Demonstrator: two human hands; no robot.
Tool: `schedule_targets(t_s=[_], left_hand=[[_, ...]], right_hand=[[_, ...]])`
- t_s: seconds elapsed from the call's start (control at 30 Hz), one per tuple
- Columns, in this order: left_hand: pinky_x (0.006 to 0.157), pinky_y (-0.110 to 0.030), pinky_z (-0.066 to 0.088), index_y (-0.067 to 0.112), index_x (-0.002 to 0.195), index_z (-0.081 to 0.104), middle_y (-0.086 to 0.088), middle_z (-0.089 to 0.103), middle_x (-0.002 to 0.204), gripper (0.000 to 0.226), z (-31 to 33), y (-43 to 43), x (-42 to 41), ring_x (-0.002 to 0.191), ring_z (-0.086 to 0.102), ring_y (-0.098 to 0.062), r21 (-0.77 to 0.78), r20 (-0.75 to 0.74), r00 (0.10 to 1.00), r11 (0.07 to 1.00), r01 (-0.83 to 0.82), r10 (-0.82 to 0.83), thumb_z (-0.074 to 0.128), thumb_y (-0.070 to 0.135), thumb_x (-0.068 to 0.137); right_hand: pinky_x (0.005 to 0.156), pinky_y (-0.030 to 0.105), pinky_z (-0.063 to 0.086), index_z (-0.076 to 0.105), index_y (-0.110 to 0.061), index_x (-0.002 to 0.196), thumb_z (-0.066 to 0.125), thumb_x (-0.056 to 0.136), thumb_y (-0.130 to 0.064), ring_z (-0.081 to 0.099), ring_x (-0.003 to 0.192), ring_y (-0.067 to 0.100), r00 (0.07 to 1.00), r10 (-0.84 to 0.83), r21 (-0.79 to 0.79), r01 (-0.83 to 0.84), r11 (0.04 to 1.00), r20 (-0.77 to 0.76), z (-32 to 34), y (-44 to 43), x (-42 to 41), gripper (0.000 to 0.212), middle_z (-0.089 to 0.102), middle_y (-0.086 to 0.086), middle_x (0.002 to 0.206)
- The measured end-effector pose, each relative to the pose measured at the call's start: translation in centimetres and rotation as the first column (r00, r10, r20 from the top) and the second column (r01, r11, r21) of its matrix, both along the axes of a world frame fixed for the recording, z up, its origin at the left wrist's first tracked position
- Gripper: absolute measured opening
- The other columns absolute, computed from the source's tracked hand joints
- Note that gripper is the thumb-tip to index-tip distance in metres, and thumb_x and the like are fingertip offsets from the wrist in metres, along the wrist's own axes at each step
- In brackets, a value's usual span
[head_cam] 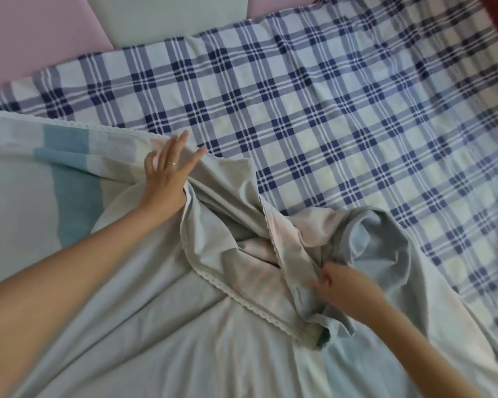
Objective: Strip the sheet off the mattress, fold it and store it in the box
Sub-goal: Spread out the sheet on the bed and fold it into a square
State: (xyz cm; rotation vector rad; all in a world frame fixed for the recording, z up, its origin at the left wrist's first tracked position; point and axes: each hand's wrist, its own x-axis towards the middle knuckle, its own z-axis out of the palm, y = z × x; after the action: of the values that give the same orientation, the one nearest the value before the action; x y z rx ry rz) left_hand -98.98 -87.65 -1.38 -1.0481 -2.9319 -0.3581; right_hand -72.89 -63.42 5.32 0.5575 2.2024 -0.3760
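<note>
close by you, the pale sheet (pixel 156 326) lies bunched, partly stripped off the plaid mattress (pixel 342 116); your left hand (pixel 167 173) presses it flat-fingered, your right hand (pixel 339 285) pinches a fold. folding and boxing remain.

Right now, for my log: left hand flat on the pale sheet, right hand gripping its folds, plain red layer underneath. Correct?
No: the head view shows the layer underneath is blue-and-white plaid, not red; left hand flat on the pale sheet, right hand gripping its folds: both right.
</note>
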Motion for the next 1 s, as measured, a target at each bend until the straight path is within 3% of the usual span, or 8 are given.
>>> schedule_targets(t_s=[0.17, 0.3, 0.47, 0.53, 0.63, 0.73, 0.87, 1.0], left_hand=[[0.057, -0.031, 0.049, 0.044, 0.142, -0.024, -0.005, -0.004, 0.159, 0.111, 1.3, 1.8, -1.8, 0.087, 0.061, -0.024, -0.361, 0.452, 0.881, 0.875, 0.323, -0.139, 0.054, -0.004, 0.079], [0.059, -0.034, 0.050, 0.037, 0.148, 0.007, -0.006, 0.057, 0.122, 0.091, 0.8, 1.9, -1.6, 0.069, 0.057, -0.017, -0.374, 0.587, 0.807, 0.866, 0.333, -0.057, 0.058, 0.004, 0.080], [0.068, -0.029, 0.046, 0.028, 0.102, 0.057, 0.007, 0.062, 0.086, 0.022, 2.3, -1.3, 0.0, 0.074, 0.055, -0.010, -0.434, 0.631, 0.766, 0.761, 0.483, -0.126, 0.052, 0.015, 0.085], [0.061, -0.028, 0.042, 0.031, 0.090, 0.054, 0.009, 0.059, 0.076, 0.016, 3.8, -2.6, 0.0, 0.067, 0.053, -0.007, -0.405, 0.606, 0.784, 0.797, 0.449, -0.134, 0.051, 0.016, 0.085], [0.058, -0.029, 0.044, 0.034, 0.089, 0.051, 0.010, 0.060, 0.077, 0.012, 5.6, -3.2, -1.5, 0.067, 0.054, -0.007, -0.320, 0.433, 0.889, 0.897, 0.306, -0.149, 0.051, 0.022, 0.089], [0.058, -0.031, 0.043, 0.024, 0.097, 0.056, 0.007, 0.057, 0.096, 0.012, 6.4, -2.7, -3.8, 0.081, 0.056, -0.014, -0.194, 0.276, 0.957, 0.970, 0.149, -0.092, 0.051, 0.016, 0.089], [0.085, -0.042, 0.047, 0.019, 0.122, 0.053, -0.010, 0.046, 0.126, 0.064, 6.5, -1.2, -2.7, 0.113, 0.050, -0.030, -0.208, -0.013, 0.962, 0.941, 0.265, -0.274, 0.076, 0.004, 0.063], [0.115, -0.046, 0.003, 0.024, 0.148, 0.021, 0.001, 0.014, 0.155, 0.081, 5.2, -0.9, 3.0, 0.144, 0.008, -0.019, -0.410, 0.455, 0.783, 0.680, 0.608, -0.425, 0.056, 0.019, 0.075]], right_hand=[[0.089, 0.036, 0.047, 0.016, -0.014, 0.142, 0.060, 0.071, -0.073, 0.053, 0.115, 0.024, 0.999, -0.020, 0.246, 0.031, 0.969, -0.044, -1.7, -3.4, -1.3, 0.103, 0.045, 0.006, 0.128], [0.070, 0.032, 0.040, 0.016, -0.013, 0.145, 0.049, 0.094, -0.031, 0.062, 0.107, 0.023, 0.993, 0.071, 0.298, -0.096, 0.950, 0.095, -4.2, -4.7, -0.9, 0.064, 0.063, 0.002, 0.118], [0.080, 0.032, 0.044, 0.054, -0.003, 0.110, 0.040, 0.095, -0.010, 0.061, 0.104, 0.027, 0.970, 0.095, 0.036, -0.105, 0.994, 0.222, -2.8, -1.1, -1.8, 0.022, 0.064, 0.015, 0.108], [0.062, 0.026, 0.047, 0.051, 0.001, 0.077, 0.040, 0.097, -0.007, 0.064, 0.074, 0.021, 0.954, -0.201, -0.121, 0.232, 0.965, 0.224, -1.0, 1.1, -4.0, 0.024, 0.062, 0.017, 0.067], [0.031, 0.020, 0.043, 0.049, -0.011, 0.086, 0.032, 0.100, -0.010, 0.055, 0.042, 0.022, 0.352, -0.928, -0.368, 0.852, 0.372, -0.122, 1.5, 6.1, -8.1, 0.022, 0.063, 0.009, 0.058], [0.042, 0.021, 0.050, 0.056, -0.015, 0.093, 0.026, 0.095, -0.003, 0.060, 0.045, 0.012, -0.144, -0.979, -0.768, 0.640, 0.020, -0.145, 5.3, 9.9, -12.6, 0.033, 0.063, 0.002, 0.053], [0.044, 0.016, 0.040, 0.059, -0.025, 0.083, 0.033, 0.086, -0.001, 0.053, 0.046, 0.009, -0.304, -0.938, -0.910, 0.414, 0.029, -0.169, 10.2, 12.1, -17.7, 0.035, 0.061, -0.001, 0.057], [0.063, 0.025, 0.040, 0.052, -0.025, 0.070, 0.032, 0.079, -0.002, 0.047, 0.059, 0.010, -0.292, -0.935, -0.900, 0.432, 0.058, -0.201, 11.7, 12.9, -18.9, 0.032, 0.053, -0.006, 0.060]])
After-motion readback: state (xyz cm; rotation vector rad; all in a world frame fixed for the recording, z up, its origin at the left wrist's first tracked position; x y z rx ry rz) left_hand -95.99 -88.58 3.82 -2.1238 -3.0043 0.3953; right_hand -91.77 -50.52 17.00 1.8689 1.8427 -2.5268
